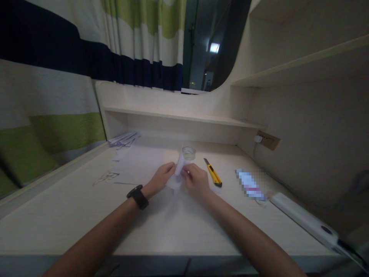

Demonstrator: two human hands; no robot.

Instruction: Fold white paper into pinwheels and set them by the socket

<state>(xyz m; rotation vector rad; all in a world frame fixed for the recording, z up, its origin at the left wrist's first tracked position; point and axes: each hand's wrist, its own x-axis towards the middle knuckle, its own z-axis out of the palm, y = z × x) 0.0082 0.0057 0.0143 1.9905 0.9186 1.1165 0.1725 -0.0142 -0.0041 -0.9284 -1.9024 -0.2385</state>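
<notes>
Both my hands are at a piece of white paper (pixel 179 165) that is partly rolled or folded and held above the desk. My left hand (pixel 163 175) is closed on its left side, with a dark watch on that wrist. On the right side, my right hand (pixel 196 177) pinches the same paper, its fingers bent inward. Just behind the paper stands a roll of clear tape (pixel 189 153). A yellow utility knife (pixel 213 174), blade showing, lies to the right of my right hand. Flat white sheets (pixel 135 167) lie left of my left hand.
Folded paper strips (pixel 123 139) are piled at the back left, with rubber bands (pixel 106 177) nearer. At the right are a phone (pixel 250 184), a long white power strip (pixel 302 219) and a wall socket (pixel 268 140). A low shelf (pixel 184 117) spans the back.
</notes>
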